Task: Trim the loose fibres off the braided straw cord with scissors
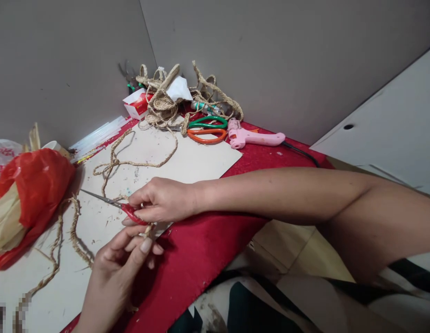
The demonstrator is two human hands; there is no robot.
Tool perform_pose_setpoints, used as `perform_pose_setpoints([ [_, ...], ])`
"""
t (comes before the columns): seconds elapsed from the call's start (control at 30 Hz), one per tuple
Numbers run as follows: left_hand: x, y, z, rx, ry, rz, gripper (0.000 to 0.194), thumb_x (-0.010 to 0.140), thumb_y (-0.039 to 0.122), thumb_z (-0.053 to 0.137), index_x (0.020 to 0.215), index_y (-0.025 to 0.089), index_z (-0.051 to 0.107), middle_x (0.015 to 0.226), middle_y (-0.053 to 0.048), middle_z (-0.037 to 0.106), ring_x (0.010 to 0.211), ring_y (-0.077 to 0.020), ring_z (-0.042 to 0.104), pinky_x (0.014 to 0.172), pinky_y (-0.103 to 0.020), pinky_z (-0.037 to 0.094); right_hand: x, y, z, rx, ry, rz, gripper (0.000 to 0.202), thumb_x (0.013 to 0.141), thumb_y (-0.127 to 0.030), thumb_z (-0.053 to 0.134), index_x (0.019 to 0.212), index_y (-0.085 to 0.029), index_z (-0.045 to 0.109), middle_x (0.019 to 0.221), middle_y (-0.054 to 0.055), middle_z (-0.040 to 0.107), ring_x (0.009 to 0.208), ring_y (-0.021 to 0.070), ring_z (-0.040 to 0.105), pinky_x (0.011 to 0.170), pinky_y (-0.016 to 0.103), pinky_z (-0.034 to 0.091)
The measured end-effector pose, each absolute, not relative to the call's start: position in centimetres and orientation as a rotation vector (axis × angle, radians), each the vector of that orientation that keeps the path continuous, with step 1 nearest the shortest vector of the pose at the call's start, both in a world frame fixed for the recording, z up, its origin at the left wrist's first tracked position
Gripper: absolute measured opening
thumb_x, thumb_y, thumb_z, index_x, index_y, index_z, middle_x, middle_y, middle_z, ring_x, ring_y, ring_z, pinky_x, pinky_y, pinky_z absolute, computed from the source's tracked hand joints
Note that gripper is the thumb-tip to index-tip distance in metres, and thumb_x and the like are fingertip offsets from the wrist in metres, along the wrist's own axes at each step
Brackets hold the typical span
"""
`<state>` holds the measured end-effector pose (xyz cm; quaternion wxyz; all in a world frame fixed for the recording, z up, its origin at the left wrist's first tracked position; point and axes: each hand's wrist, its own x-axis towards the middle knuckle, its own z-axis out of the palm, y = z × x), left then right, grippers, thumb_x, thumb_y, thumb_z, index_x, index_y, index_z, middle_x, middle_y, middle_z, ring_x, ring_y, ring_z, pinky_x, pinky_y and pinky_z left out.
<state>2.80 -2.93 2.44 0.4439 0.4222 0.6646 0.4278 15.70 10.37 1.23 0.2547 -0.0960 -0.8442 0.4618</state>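
Note:
My right hand (pixel 168 200) is closed around the red handles of a small pair of scissors (pixel 113 202), whose blades point left over the white board. Just below, my left hand (pixel 119 268) pinches the end of a braided straw cord (pixel 148 230) between thumb and fingers, close under the scissor handles. Much of that piece is hidden by the fingers. Left of my left hand, a rough straw braid (pixel 76 229) lies on the white board (pixel 197 159). A thinner braided cord (pixel 142 163) curves across the board above my right hand.
A red plastic bag (pixel 45 180) with pale husks sits at left, near clear sticks (pixel 97 138). Against the grey wall lie a straw braid heap (pixel 162 104), scissors with green and orange handles (pixel 207 135) and a pink glue gun (pixel 253 137) with a black cable. Red cloth (pixel 194 259) covers the table.

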Motion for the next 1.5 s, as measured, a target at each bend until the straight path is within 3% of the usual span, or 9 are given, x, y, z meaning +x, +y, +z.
perform_pose_setpoints([
  [0.17,2.5,-3.1,2.7,0.898,1.57,1.105,0.023,0.072,0.033,0.072,0.09,0.019,0.071,0.058,-0.002,0.062,0.039,-0.0079,0.042,0.04,-0.02,0.033,15.6,10.9,0.9,-0.281,-2.053,1.221,0.022,0.084,-0.03,0.054,0.069,-0.013,0.054,0.062,-0.005,0.045,0.061,0.0058,0.038,0.061,0.019,0.031],
  [0.33,0.5,-2.9,2.7,0.762,1.485,1.235,0.026,0.07,0.029,0.075,0.093,0.02,0.071,0.053,0.0,0.061,0.033,-0.0058,0.038,0.037,-0.019,0.031,16.7,11.9,1.8,-0.41,-1.952,1.074,0.036,0.085,-0.04,0.053,0.06,-0.014,0.047,0.056,-0.006,0.039,0.054,0.0048,0.031,0.054,0.02,0.026],
  [0.47,-0.3,-2.8,2.7,0.721,1.473,1.317,0.022,0.071,0.028,0.073,0.091,0.019,0.071,0.052,0.0,0.06,0.032,-0.0041,0.034,0.036,-0.018,0.03,17.8,11.4,2.6,-0.345,-2.409,0.752,0.029,0.08,-0.033,0.054,0.057,-0.015,0.053,0.05,-0.005,0.046,0.05,0.0051,0.034,0.053,0.022,0.023],
  [0.63,-0.5,-2.5,2.7,0.699,1.453,1.405,0.017,0.073,0.025,0.072,0.089,0.02,0.07,0.054,0.001,0.061,0.032,-0.0036,0.034,0.035,-0.017,0.03,18.0,9.9,2.8,-0.496,-2.681,0.401,0.029,0.074,-0.042,0.055,0.06,-0.017,0.059,0.051,-0.001,0.056,0.049,0.0086,0.043,0.05,0.024,0.018],
  [0.9,-0.5,-2.5,2.4,0.682,1.432,1.409,0.014,0.076,0.024,0.068,0.089,0.019,0.069,0.058,0.001,0.062,0.032,-0.0032,0.034,0.036,-0.017,0.033,17.6,9.4,3.0,-0.568,-2.886,-0.008,0.037,0.082,-0.049,0.047,0.08,-0.017,0.066,0.07,0.007,0.069,0.061,0.0184,0.06,0.051,0.027,0.016],
  [1.2,-0.8,-2.5,2.1,0.644,1.393,1.371,0.013,0.08,0.019,0.063,0.093,0.015,0.066,0.063,0.001,0.061,0.034,-0.0017,0.033,0.037,-0.016,0.034,17.4,9.8,2.5,-0.495,-2.916,-0.033,0.039,0.084,-0.048,0.046,0.075,-0.015,0.066,0.068,0.009,0.069,0.064,0.0212,0.063,0.051,0.028,0.016],
  [1.5,-1.5,-2.5,1.6,0.484,1.292,1.338,0.018,0.08,0.018,0.065,0.098,0.019,0.065,0.067,-0.001,0.062,0.037,-0.0045,0.033,0.037,-0.018,0.036,17.3,9.7,2.7,-0.497,-2.946,0.106,0.035,0.084,-0.046,0.05,0.077,-0.016,0.068,0.068,0.006,0.068,0.061,0.0155,0.058,0.05,0.028,0.012],
])
